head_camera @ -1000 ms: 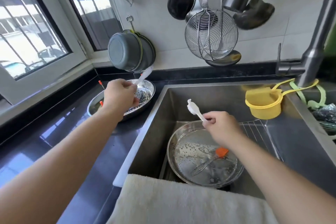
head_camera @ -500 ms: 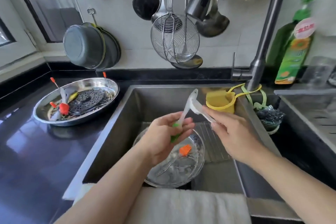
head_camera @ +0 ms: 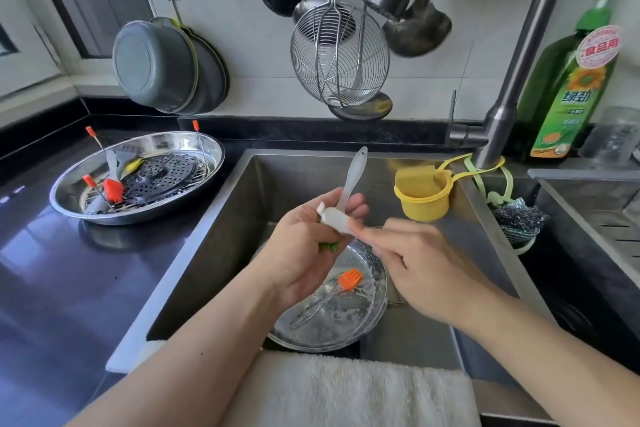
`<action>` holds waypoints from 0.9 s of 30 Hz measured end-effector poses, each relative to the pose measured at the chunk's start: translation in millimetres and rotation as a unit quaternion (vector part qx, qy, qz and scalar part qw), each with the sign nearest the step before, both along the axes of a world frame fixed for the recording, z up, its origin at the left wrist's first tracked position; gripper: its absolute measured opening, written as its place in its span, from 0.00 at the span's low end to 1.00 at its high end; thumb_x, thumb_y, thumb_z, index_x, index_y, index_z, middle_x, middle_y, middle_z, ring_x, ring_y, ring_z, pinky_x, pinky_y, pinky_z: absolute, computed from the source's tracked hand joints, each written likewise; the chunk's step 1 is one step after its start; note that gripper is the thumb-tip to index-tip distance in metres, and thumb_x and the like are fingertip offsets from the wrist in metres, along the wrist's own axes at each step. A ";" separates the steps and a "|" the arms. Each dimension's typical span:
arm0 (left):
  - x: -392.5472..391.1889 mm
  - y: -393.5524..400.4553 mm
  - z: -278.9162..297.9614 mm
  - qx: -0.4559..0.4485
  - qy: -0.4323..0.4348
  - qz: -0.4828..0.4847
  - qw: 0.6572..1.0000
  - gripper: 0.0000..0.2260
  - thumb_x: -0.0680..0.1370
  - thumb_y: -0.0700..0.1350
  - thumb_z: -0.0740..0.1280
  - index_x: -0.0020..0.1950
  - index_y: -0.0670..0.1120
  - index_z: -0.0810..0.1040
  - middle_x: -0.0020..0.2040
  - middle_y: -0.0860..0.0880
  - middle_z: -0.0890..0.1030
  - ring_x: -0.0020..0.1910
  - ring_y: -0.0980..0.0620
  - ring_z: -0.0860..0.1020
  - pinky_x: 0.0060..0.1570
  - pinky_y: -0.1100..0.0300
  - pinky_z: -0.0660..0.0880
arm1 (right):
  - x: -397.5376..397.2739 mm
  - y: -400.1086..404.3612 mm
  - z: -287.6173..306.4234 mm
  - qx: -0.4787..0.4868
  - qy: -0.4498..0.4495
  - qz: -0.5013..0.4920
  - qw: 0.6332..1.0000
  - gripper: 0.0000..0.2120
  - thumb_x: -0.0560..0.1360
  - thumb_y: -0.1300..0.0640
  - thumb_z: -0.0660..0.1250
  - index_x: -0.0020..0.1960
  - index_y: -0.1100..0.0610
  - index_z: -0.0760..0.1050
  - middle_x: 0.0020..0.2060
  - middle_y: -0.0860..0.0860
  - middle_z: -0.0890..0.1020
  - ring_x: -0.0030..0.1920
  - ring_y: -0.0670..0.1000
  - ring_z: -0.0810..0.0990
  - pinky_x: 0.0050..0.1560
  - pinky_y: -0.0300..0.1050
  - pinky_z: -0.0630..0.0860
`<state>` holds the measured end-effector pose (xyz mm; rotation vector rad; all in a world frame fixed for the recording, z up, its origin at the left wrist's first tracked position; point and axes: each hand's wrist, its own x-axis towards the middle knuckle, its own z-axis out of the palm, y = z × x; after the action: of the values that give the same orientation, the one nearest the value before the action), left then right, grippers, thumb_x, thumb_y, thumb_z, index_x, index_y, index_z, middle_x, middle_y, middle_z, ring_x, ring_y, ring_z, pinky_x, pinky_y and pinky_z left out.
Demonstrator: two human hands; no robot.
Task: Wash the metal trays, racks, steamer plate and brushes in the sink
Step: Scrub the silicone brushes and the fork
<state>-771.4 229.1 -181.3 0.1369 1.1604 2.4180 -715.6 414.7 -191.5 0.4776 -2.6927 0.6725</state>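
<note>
Over the sink (head_camera: 221, 253), my left hand (head_camera: 301, 253) grips a green-bristled brush (head_camera: 355, 166), its white handle pointing up. My right hand (head_camera: 419, 267) pinches a white brush (head_camera: 334, 218), whose head lies against my left fingers. Below them a soapy round metal tray (head_camera: 329, 343) sits in the sink with an orange brush (head_camera: 350, 279) lying in it. On the left counter a second metal tray (head_camera: 69, 191) holds a black perforated steamer plate (head_camera: 166, 173), a red brush (head_camera: 112, 189), a wire rack with orange-tipped legs (head_camera: 90, 132) and other brushes.
The faucet (head_camera: 502, 114) rises at the right, with a yellow cup (head_camera: 422, 198) and a steel scourer (head_camera: 519, 218) hung by it. A green dish-soap bottle (head_camera: 571, 90) stands behind. A wire skimmer (head_camera: 339, 55), ladles and grey pots (head_camera: 156, 66) hang on the wall. A white towel (head_camera: 346, 392) drapes the sink's front edge.
My left hand lifted the green brush from the counter tray and carried it right over the sink. The white brush in my right hand now touches my left hand. The view turned right.
</note>
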 end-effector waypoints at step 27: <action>2.6 -3.2 10.9 0.098 0.021 -0.043 0.994 0.32 0.67 0.27 0.53 0.72 0.31 0.73 0.70 0.33 0.76 0.72 0.38 0.75 0.77 0.47 0.65 | 1.7 0.6 -0.1 -0.052 -0.005 0.056 0.997 0.26 0.81 0.62 0.64 0.73 0.38 0.72 0.38 0.38 0.71 0.38 0.44 0.72 0.38 0.42 0.73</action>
<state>-768.8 225.9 -170.4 0.2950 0.9125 2.4594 -713.9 415.3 -191.6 0.6031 -2.6400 0.8430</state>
